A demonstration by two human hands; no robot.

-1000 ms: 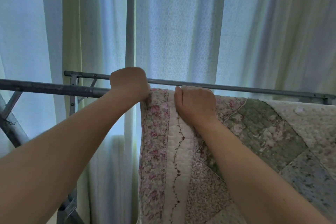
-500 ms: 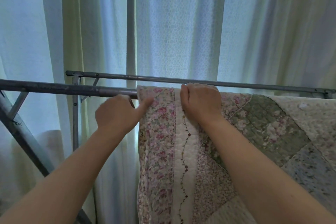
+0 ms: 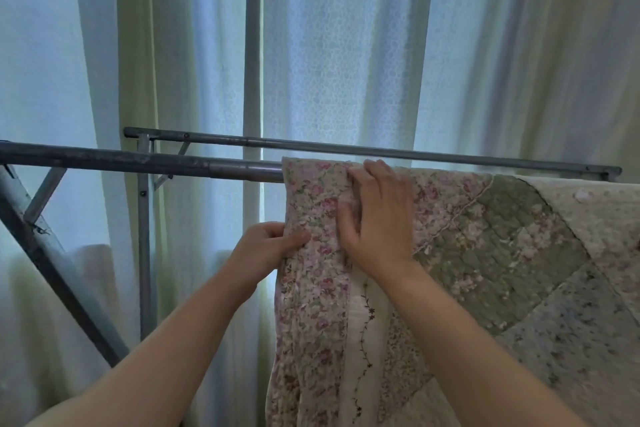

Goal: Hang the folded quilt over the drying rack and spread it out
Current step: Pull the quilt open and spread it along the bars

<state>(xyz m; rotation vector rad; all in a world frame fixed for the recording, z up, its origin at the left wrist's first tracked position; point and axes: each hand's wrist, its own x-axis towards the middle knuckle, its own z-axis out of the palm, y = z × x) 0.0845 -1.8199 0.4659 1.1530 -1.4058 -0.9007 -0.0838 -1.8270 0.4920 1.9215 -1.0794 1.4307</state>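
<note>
The drying rack [image 3: 138, 160] occupies the left and centre of the view. Its near rail runs from the left edge rightward; a slanted leg and diagonal brace descend from it at far left. A second, thinner rail lies farther away, parallel to the first, with a vertical post at its left end. Pale curtains [image 3: 339, 45] hang behind the rack across the full width.

The left hand [image 3: 268, 248] is positioned below the near rail, just left of the quilt. Its grip is closed on the left border of the quilt: the thumb lies on the near face of the fabric and the fingers wrap behind the edge.

The quilt [image 3: 485, 253] is draped over the near rail, starting right of the rail's bare section and extending to the right edge of the view. Its near panel hangs down out of view at the bottom. The left border is a pink floral strip; beside it runs a cream strip with an embroidered vine, followed by green, pale and blue-grey patchwork blocks to the right. The fabric bunches slightly between the two hands.

The right hand [image 3: 377, 218] lies on the near face of the quilt, just below the rail and right of the left hand. Its fingers are spread and pressed on the fabric, fingertips reaching the top fold; it is not clamped on anything.
</note>
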